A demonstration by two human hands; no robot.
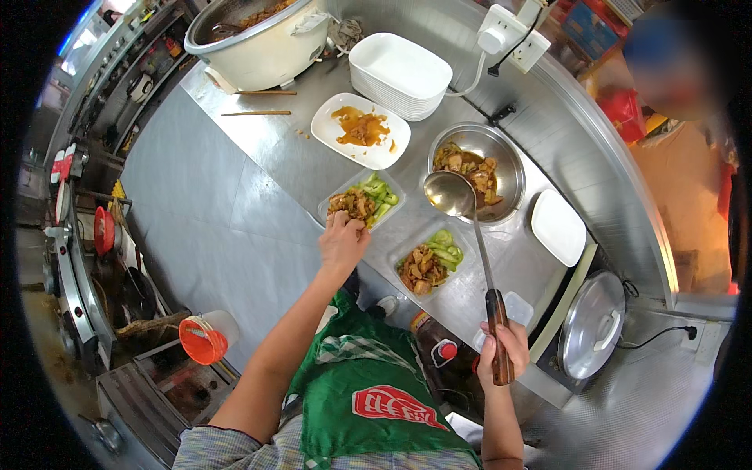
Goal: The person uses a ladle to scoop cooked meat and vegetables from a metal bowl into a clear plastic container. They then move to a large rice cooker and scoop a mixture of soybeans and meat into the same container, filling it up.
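Observation:
My right hand is closed around the wooden handle of a metal ladle, whose bowl hangs over the left rim of a steel bowl with meat pieces in brown sauce. My left hand is at the near edge of a clear plastic container that holds meat and sliced green vegetables; its fingers touch or hover over the meat, and their tips are partly hidden. A second clear container with similar food sits nearer my right hand. Beyond lies a white plate with sauce and meat bits.
A stack of white dishes and a large cooker stand at the back of the steel counter. Chopsticks lie beside them. At right are a white dish and a lidded pan. A power strip hangs above.

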